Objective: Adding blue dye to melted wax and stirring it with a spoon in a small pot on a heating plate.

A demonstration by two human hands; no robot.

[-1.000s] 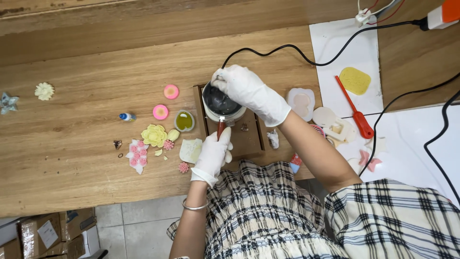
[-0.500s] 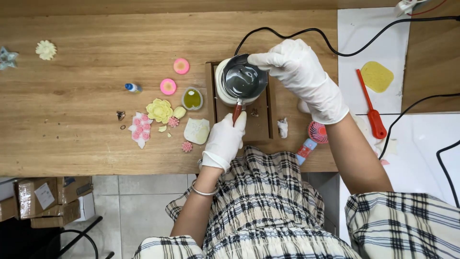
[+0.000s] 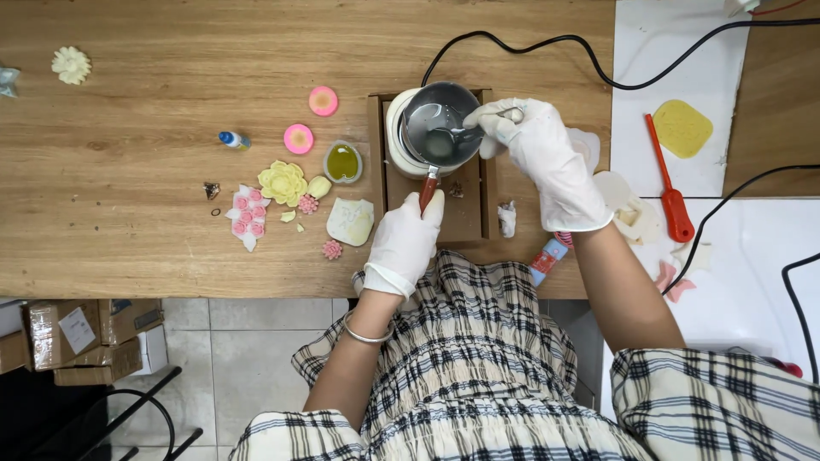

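A small metal pot with a red-brown handle sits on a white round heater on a wooden tray. My left hand, in a white glove, grips the pot's handle. My right hand, also gloved, holds a metal spoon whose bowl dips into the grey liquid in the pot.
Left of the tray lie pink discs, a yellow flower, a pink rose cluster, a green-filled mould and a small bottle. At the right are a red tool, a yellow pad, pale moulds and black cables.
My right hand came off the pot's rim and now holds a spoon dipped in the pot. The view shifted slightly; my left hand stays on the handle.
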